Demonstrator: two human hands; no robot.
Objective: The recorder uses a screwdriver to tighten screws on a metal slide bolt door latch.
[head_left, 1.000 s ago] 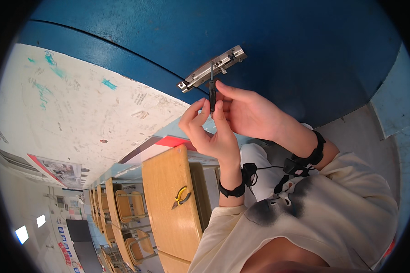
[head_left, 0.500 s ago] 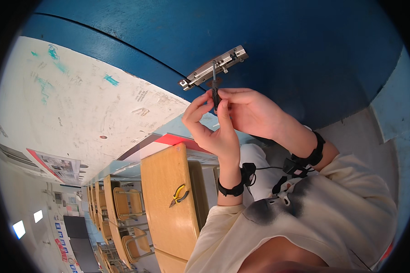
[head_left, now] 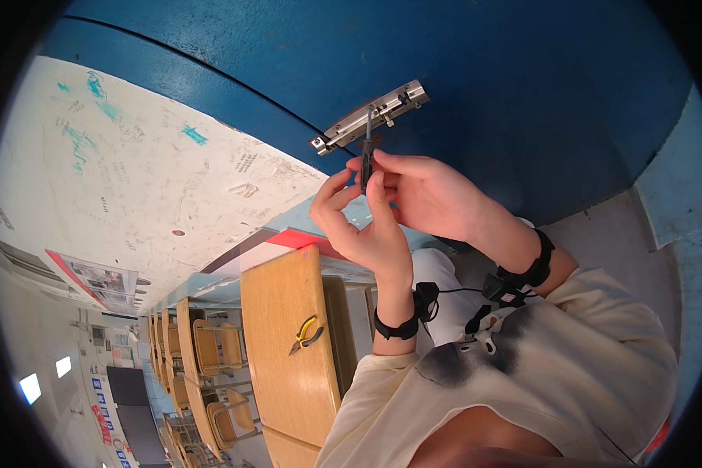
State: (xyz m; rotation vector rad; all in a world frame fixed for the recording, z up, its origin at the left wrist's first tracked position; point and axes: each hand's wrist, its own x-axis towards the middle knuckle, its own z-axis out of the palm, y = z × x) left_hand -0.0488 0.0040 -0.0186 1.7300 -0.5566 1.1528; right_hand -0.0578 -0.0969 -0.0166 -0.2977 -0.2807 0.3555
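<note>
A silver barrel bolt (head_left: 370, 117) lies along the blue door (head_left: 522, 93), its left end reaching the dark gap at the door's edge. The screwdriver (head_left: 366, 165) has a dark handle and a thin metal shaft, whose tip meets the middle of the bolt's plate. My left hand (head_left: 364, 230) pinches the handle's lower end between thumb and fingers. From the right, my right hand (head_left: 437, 195) is closed on the handle's upper part, with thumb and fingertips near the shaft. Some of the right fingers are hidden behind the handle and left thumb.
Yellow-and-black pliers (head_left: 306, 335) lie on a wooden desk (head_left: 277, 296) below my left hand. A scuffed white wall (head_left: 148, 179) with teal marks stands to the left of the door. More desks and chairs (head_left: 214, 343) stand in the room at the lower left.
The fingers of both hands have shifted a little on the screwdriver handle. The screwdriver's tip stays at the bolt's plate. The whole view has moved slightly.
</note>
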